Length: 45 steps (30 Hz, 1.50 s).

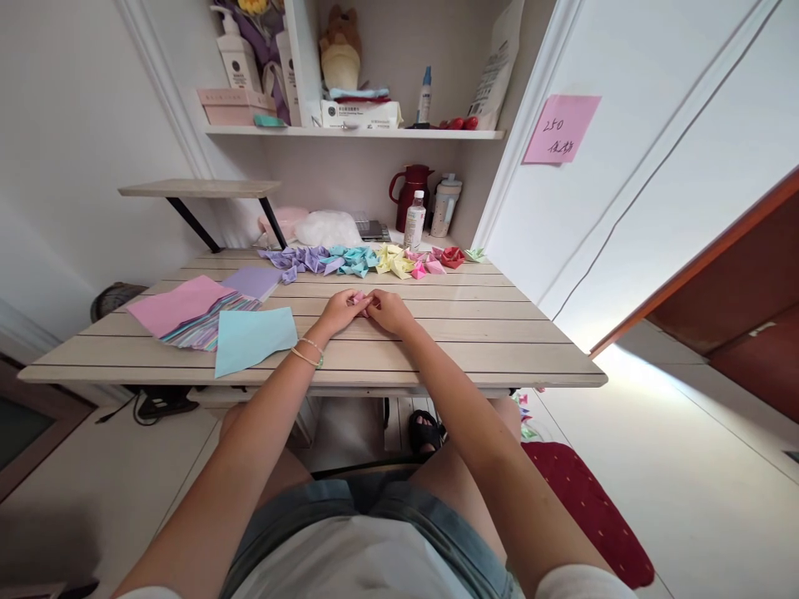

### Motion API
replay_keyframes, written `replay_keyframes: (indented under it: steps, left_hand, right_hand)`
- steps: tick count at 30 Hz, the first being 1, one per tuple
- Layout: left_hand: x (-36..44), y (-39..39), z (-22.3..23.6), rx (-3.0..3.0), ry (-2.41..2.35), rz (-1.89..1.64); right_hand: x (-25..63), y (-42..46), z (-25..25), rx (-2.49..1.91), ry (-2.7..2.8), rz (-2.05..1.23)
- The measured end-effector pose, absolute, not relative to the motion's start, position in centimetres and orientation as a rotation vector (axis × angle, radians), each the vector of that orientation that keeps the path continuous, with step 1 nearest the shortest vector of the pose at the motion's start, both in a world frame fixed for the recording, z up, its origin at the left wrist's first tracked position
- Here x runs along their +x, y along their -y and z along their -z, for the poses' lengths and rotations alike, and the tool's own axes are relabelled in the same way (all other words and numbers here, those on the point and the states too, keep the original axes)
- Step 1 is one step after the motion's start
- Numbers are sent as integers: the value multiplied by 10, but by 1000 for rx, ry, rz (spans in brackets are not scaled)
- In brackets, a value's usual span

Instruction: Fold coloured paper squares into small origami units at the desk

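My left hand (340, 312) and my right hand (388, 313) meet at the middle of the wooden table (474, 333), fingertips pinched together on a small pink folded paper piece (360, 298). Most of that piece is hidden by my fingers. Behind my hands runs a row of folded paper shapes (368, 259) in purple, blue, yellow, pink and red. To my left lies a stack of coloured paper sheets (193, 312) with a loose light-blue sheet (253, 337) nearest the front edge.
A clear water bottle (414, 220), a dark red jug (412, 190) and a white tumbler (445, 206) stand at the table's back. A shelf (349, 131) above holds boxes and bottles. A pink note (560, 127) sticks on the right wall. A red stool (587, 507) sits beside my right leg.
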State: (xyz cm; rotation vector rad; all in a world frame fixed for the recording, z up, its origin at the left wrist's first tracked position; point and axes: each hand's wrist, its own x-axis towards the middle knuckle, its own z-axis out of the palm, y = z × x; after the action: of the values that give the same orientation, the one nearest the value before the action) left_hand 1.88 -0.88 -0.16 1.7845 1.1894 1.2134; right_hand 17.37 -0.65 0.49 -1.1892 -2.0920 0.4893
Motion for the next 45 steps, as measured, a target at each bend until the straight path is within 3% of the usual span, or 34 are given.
replay_keyframes:
  steps: [37,45]
  left_hand:
    - [18,17,-4,2126,-1319,-1111]
    - [20,15,0,1802,-1193,-1248]
  right_hand:
    - [175,12,-9,-1250,2199,-411]
    - [174,7,-6,-1193,2072,-565]
